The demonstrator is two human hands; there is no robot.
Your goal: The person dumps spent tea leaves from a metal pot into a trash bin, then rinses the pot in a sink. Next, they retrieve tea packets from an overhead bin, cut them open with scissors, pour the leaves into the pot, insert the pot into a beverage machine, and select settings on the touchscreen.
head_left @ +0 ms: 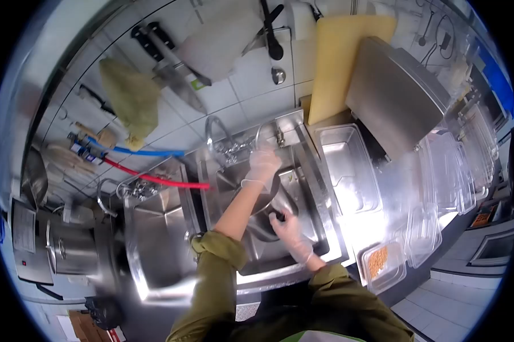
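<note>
Clearly, a metal vessel (263, 202) lies between left hand (265, 164) and right hand (291, 231).

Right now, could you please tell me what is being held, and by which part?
The right hand appears to grip the dark, handle-like part of metalware in the sink. The left hand's hold cannot be told.

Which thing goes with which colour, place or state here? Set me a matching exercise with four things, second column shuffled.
Column one:
1. Large cutting board
2. Lower hose
3. Stockpot
4. Small open container

Column two:
A. On the far left, beyond both sinks
B. Holding small orange pieces
C. Yellow
D. Red

Right pairs: 1-C, 2-D, 3-A, 4-B
</note>
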